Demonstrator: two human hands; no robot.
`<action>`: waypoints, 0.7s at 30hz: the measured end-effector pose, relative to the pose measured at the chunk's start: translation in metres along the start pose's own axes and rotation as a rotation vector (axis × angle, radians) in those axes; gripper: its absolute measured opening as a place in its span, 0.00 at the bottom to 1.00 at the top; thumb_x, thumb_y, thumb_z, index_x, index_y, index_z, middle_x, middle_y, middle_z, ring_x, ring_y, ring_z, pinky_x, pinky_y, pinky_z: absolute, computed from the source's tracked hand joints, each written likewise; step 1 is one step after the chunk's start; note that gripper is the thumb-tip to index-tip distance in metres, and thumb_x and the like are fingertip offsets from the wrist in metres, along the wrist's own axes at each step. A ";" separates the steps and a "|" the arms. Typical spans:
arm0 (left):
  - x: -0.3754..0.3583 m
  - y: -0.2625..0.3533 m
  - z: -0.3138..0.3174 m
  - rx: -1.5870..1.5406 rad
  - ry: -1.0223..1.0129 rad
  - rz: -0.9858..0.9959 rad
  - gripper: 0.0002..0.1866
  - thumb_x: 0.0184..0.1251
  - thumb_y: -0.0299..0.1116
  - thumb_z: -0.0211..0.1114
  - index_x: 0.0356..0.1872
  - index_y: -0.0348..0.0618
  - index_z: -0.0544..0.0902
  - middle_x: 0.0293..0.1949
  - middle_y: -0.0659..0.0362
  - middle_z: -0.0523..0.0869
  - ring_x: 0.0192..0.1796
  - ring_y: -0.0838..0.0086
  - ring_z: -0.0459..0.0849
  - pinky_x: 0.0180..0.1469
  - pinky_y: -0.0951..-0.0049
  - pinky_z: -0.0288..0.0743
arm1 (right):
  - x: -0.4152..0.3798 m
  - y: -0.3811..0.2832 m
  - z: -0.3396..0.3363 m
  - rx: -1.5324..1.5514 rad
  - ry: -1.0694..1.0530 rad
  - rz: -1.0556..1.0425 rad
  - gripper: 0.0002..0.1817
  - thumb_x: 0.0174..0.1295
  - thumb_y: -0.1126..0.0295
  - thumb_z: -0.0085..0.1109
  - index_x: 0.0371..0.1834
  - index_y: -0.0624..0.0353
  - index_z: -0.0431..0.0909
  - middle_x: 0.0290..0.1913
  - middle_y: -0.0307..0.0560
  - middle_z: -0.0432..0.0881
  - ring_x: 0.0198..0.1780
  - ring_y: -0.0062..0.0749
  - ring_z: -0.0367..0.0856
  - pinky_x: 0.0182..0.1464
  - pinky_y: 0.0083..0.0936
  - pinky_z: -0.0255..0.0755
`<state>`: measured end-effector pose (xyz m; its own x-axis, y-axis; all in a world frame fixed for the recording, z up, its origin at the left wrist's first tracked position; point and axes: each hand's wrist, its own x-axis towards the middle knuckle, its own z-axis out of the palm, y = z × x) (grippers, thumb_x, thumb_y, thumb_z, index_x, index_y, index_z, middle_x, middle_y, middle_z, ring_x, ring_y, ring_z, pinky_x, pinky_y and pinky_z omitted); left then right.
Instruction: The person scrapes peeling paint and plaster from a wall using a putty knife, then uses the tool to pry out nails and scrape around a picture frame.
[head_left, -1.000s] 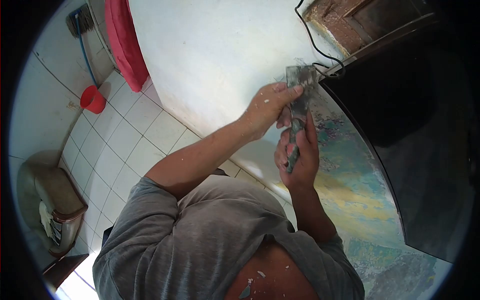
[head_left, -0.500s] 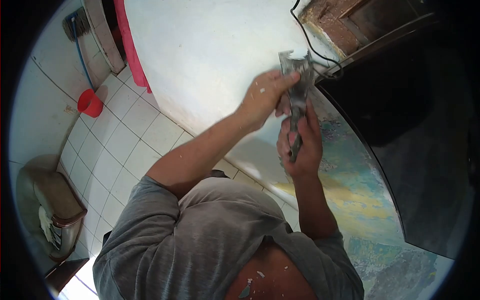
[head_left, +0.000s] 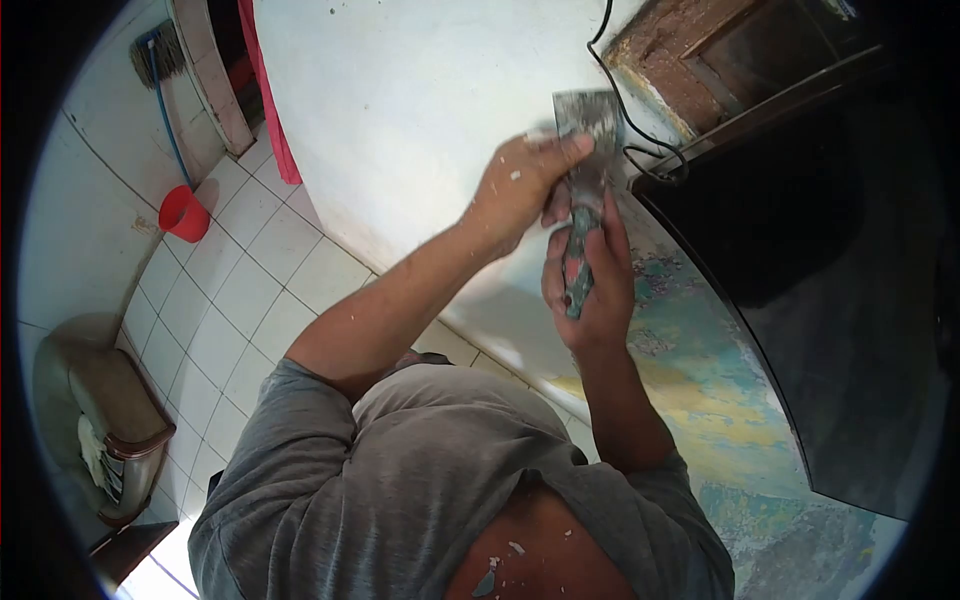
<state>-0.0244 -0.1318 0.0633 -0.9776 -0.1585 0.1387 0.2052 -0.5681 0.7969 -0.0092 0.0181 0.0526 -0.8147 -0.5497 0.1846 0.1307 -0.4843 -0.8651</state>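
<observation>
A putty knife [head_left: 588,150] with a wide, stained metal blade is held up in front of the white wall [head_left: 420,110]. My right hand [head_left: 598,275] wraps round its worn grey-green handle. With thumb on the face and fingers behind, my left hand [head_left: 527,185] grips the blade from the left side. Pale flakes stick to the back of my left hand and to the forearm. Below and right of the tool, the wall [head_left: 700,390] shows patchy blue, green and yellow paint.
A large black panel [head_left: 830,270] stands at the right, with a black cable [head_left: 607,75] near its upper corner. A brown wooden frame [head_left: 665,45] is above it. At the left are a red bucket [head_left: 184,214], a broom [head_left: 158,60] and a brown chair [head_left: 115,395].
Both hands and the putty knife have shifted slightly left in view. The blade's face is a little clearer, and the white glare at its tip has faded.
</observation>
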 end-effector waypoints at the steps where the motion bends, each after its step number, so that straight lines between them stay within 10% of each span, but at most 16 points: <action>1: -0.001 -0.002 -0.001 0.002 0.001 0.003 0.19 0.73 0.46 0.67 0.39 0.37 0.80 0.18 0.61 0.77 0.16 0.79 0.73 0.19 0.77 0.63 | -0.006 0.003 -0.004 -0.008 0.025 0.001 0.28 0.78 0.67 0.45 0.79 0.56 0.56 0.39 0.48 0.79 0.23 0.23 0.74 0.18 0.18 0.64; 21: -0.013 -0.025 0.000 0.357 -0.003 -0.070 0.16 0.72 0.44 0.68 0.36 0.42 0.78 0.15 0.64 0.75 0.15 0.81 0.73 0.18 0.78 0.62 | -0.031 0.030 -0.009 -0.329 0.240 0.014 0.25 0.81 0.59 0.35 0.77 0.56 0.56 0.31 0.43 0.75 0.18 0.20 0.69 0.17 0.19 0.64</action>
<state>-0.0166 -0.1151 0.0415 -0.9889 -0.1265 0.0784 0.1093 -0.2599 0.9594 0.0153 0.0267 0.0168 -0.9279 -0.3614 0.0916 -0.0135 -0.2129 -0.9770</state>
